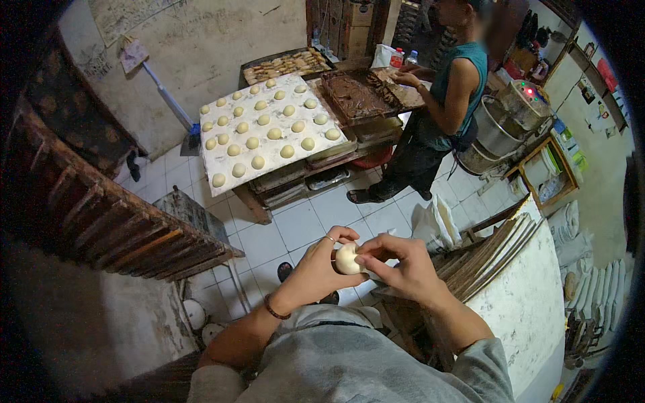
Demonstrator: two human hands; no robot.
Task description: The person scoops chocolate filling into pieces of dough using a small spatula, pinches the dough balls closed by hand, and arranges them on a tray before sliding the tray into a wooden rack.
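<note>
One dough ball (346,260) between curled left hand (312,270) and right fingers (379,268)

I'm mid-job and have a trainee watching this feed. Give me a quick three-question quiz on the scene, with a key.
1. True or false: only the right hand is touching the pale dough ball.
2. What is worn on the left wrist? A) a dark bracelet B) a watch C) a glove
3. Which is farther right in the picture: the white board bearing rows of dough rounds, or the co-worker?

Key:
1. False; the left hand cups it too.
2. A.
3. The co-worker.
</note>
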